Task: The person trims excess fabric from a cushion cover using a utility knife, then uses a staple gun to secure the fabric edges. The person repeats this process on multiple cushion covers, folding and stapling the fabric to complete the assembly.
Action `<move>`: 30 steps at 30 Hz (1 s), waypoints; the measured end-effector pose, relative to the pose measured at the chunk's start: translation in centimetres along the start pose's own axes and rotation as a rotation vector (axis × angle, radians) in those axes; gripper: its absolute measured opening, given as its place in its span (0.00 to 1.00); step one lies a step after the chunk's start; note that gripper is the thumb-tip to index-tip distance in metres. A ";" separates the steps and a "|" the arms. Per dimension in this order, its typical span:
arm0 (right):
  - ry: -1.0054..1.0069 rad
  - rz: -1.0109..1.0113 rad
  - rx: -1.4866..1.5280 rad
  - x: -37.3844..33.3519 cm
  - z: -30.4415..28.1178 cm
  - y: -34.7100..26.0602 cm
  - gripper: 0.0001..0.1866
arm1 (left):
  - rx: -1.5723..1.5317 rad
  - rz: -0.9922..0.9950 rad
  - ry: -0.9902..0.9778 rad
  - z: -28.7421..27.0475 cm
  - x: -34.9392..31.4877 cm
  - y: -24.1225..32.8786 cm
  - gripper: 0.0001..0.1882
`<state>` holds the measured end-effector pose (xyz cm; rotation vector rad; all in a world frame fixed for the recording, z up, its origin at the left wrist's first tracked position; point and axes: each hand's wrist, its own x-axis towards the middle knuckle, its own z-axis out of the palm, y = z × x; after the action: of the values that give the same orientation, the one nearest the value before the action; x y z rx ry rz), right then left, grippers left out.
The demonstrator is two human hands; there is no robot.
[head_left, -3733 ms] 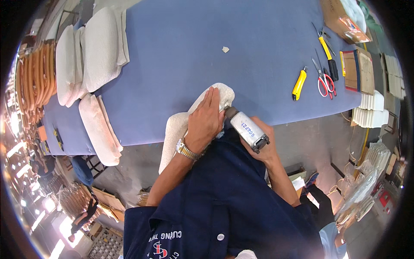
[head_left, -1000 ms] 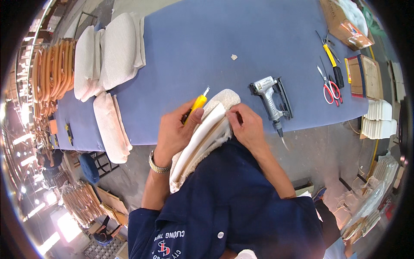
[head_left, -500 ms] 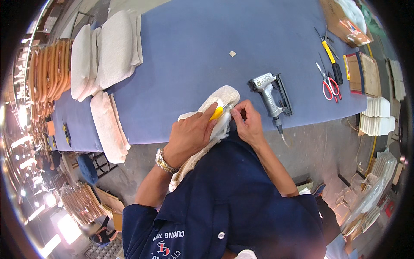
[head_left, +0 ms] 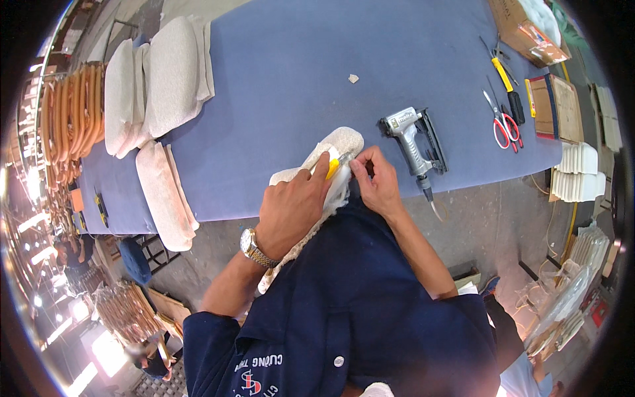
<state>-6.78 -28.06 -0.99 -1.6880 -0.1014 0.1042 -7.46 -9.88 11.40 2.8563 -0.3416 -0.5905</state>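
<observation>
A long cream fabric-covered pad leans at the table's near edge, slanting down against my body. My left hand lies over it, fingers closed round a yellow-handled tool; its metal tip points toward my right hand, and its exact kind is hard to make out. White wadding shows along the pad's right side. My right hand pinches at the pad's edge beside the tool tip; whatever sits between those fingertips is too small to see. Right of it, a silver staple gun rests on the table.
Cream padded pieces are stacked on the blue-covered table at left, with another folded pile over its edge. Scissors, a yellow-and-black tool and cardboard boxes are at right. Curved wooden parts stand far left.
Both hands stay at the same spot on the pad. My left hand has tilted slightly with the yellow tool, and the view has shifted a little.
</observation>
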 end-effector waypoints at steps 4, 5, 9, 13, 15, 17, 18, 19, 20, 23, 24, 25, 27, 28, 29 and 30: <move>-0.007 0.013 -0.038 0.1 0.0 0.1 0.09 | 0.018 0.016 -0.041 0.1 0.0 -0.2 0.26; -0.010 0.018 -0.037 0.2 -0.1 0.1 0.09 | 0.035 0.038 -0.019 0.2 0.1 -0.3 0.25; -0.031 0.052 -0.030 0.2 -0.1 -0.2 0.09 | 0.047 0.081 0.036 0.5 -0.3 -0.5 0.24; -0.065 0.062 -0.024 0.3 -0.2 -0.3 0.10 | -0.041 -0.027 -0.074 0.6 -0.7 -0.7 0.26; -0.074 0.053 -0.023 0.4 -0.1 -0.2 0.10 | -0.057 -0.030 -0.043 0.6 -1.1 -0.8 0.26; -0.089 0.048 -0.025 0.5 0.1 -0.2 0.10 | -0.066 -0.052 -0.043 0.6 -1.6 -0.9 0.26; -0.101 0.046 -0.028 0.6 0.1 -0.5 0.10 | -0.069 -0.074 -0.057 0.6 -1.8 -0.9 0.26; -0.110 0.043 -0.033 0.8 0.1 -0.6 0.10 | -0.073 -0.093 -0.070 0.6 -2.0 -0.9 0.25; -0.119 0.054 -0.028 0.9 0.0 -0.7 0.10 | -0.090 -0.096 -0.054 0.8 -2.3 -1.0 0.26; -0.157 0.088 -0.013 0.7 0.0 -0.7 0.10 | -0.121 -0.112 -0.030 1.2 -3.1 -1.1 0.25; -0.172 0.100 -0.010 0.4 0.1 -0.4 0.10 | -0.119 -0.119 -0.035 1.1 -3.3 -1.0 0.24; -0.186 0.107 -0.011 0.4 0.1 -0.4 0.10 | -0.118 -0.123 -0.035 0.9 -3.4 -1.0 0.24; -0.206 0.113 0.009 0.3 -0.1 -0.9 0.10 | -0.228 -0.072 0.022 1.8 -3.9 -2.0 0.25; -0.218 0.113 0.021 0.4 -0.1 -1.0 0.09 | -0.279 -0.048 0.053 2.5 -4.2 -2.4 0.25; -0.218 0.076 0.002 0.4 0.0 -1.1 0.09 | -0.327 -0.054 0.109 3.3 -4.6 -2.5 0.26; -0.219 0.039 -0.017 0.4 -0.1 -1.1 0.08 | -0.373 -0.059 0.165 4.1 -4.9 -2.3 0.26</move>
<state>-6.40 -28.01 0.07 -1.6920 -0.2336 0.3185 -13.07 -6.98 8.92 2.5378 -0.1053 -0.3777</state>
